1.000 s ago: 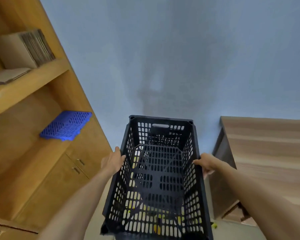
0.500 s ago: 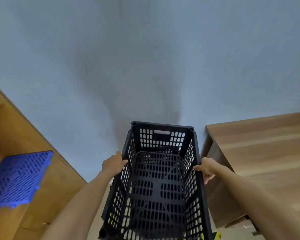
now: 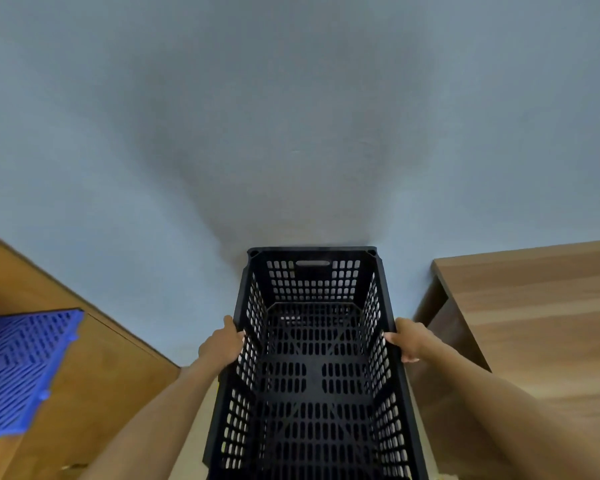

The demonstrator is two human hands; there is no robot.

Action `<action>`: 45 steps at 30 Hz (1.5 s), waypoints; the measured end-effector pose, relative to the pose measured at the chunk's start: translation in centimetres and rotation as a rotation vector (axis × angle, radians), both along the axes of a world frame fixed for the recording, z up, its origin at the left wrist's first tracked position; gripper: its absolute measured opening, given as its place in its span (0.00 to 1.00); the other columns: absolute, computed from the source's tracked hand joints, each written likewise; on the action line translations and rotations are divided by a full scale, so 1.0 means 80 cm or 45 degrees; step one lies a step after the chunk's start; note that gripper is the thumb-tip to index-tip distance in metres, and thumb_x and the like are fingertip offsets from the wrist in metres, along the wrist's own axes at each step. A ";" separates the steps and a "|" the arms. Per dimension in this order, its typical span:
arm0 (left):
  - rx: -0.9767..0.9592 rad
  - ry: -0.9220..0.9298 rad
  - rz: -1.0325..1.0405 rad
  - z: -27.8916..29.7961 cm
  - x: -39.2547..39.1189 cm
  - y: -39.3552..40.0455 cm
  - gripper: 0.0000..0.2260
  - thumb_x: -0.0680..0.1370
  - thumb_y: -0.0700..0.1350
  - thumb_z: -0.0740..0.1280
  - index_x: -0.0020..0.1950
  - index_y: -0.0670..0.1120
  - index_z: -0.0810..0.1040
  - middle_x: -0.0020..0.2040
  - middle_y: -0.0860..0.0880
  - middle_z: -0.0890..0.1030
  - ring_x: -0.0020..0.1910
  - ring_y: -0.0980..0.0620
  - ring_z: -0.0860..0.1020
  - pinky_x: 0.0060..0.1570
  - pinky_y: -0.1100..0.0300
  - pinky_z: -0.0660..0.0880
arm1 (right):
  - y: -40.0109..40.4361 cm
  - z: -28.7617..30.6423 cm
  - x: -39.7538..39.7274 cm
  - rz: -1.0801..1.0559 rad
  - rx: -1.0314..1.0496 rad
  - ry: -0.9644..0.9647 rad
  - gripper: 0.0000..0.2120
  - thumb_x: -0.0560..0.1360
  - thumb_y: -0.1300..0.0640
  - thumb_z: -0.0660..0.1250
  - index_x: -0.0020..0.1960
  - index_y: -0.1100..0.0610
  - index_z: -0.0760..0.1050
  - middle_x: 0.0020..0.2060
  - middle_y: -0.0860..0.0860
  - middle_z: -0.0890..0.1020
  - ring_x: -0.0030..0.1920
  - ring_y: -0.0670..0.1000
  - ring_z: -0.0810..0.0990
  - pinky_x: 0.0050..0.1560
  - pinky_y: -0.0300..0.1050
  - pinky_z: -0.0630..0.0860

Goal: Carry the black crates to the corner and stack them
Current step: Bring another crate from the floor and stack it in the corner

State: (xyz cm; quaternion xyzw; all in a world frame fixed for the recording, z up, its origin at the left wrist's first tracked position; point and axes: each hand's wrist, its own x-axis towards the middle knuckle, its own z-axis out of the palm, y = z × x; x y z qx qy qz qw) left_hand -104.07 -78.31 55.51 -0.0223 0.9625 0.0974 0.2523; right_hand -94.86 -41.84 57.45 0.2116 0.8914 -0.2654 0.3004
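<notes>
A black perforated crate fills the lower middle of the head view, open side up, its far end against the grey-blue wall. My left hand grips the crate's left rim, thumb on top. My right hand grips the right rim, fingers curled over the outside. Both forearms reach in from the bottom corners. What lies under the crate is hidden; only dark lattice shows through its bottom.
A wooden cabinet stands at the left with a blue plastic grid panel on its shelf. A wooden desk stands close on the right. The crate sits in the narrow gap between them at the wall.
The view has swung right and downward, so the upper shelves left the frame. The crate moved forward to the wall between cabinet and desk. Both hands kept their hold on the rims.
</notes>
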 end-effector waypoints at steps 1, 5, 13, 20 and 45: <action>-0.007 -0.061 -0.023 0.002 -0.009 0.001 0.16 0.83 0.51 0.54 0.66 0.42 0.60 0.57 0.40 0.78 0.53 0.42 0.78 0.52 0.49 0.74 | 0.007 -0.001 -0.006 0.011 -0.020 -0.007 0.11 0.81 0.49 0.61 0.42 0.53 0.65 0.39 0.52 0.80 0.35 0.50 0.81 0.36 0.42 0.77; -0.056 -0.149 -0.043 0.008 -0.020 0.002 0.17 0.82 0.53 0.56 0.65 0.42 0.62 0.59 0.42 0.77 0.56 0.43 0.77 0.58 0.47 0.74 | 0.021 0.000 -0.023 0.060 -0.058 -0.086 0.18 0.79 0.46 0.62 0.51 0.63 0.74 0.42 0.59 0.85 0.43 0.57 0.85 0.52 0.51 0.82; -0.148 -0.071 -0.017 0.009 -0.005 0.015 0.17 0.83 0.51 0.55 0.67 0.43 0.62 0.58 0.42 0.78 0.54 0.43 0.78 0.55 0.49 0.74 | 0.012 0.000 -0.016 -0.017 -0.039 -0.067 0.16 0.80 0.47 0.62 0.44 0.60 0.70 0.34 0.55 0.82 0.38 0.54 0.83 0.54 0.51 0.81; -0.207 0.041 -0.063 0.006 0.006 0.014 0.16 0.83 0.51 0.54 0.66 0.43 0.63 0.57 0.42 0.78 0.53 0.43 0.78 0.48 0.51 0.71 | -0.003 0.000 0.001 -0.095 -0.089 -0.015 0.16 0.81 0.49 0.60 0.53 0.64 0.71 0.47 0.61 0.84 0.47 0.58 0.85 0.55 0.54 0.81; 0.059 -0.028 -0.126 -0.008 0.007 -0.017 0.20 0.83 0.54 0.55 0.69 0.42 0.60 0.55 0.41 0.79 0.51 0.41 0.79 0.51 0.49 0.76 | -0.037 0.009 0.014 -0.093 0.349 0.076 0.16 0.81 0.46 0.59 0.48 0.60 0.70 0.40 0.54 0.81 0.42 0.54 0.82 0.50 0.53 0.78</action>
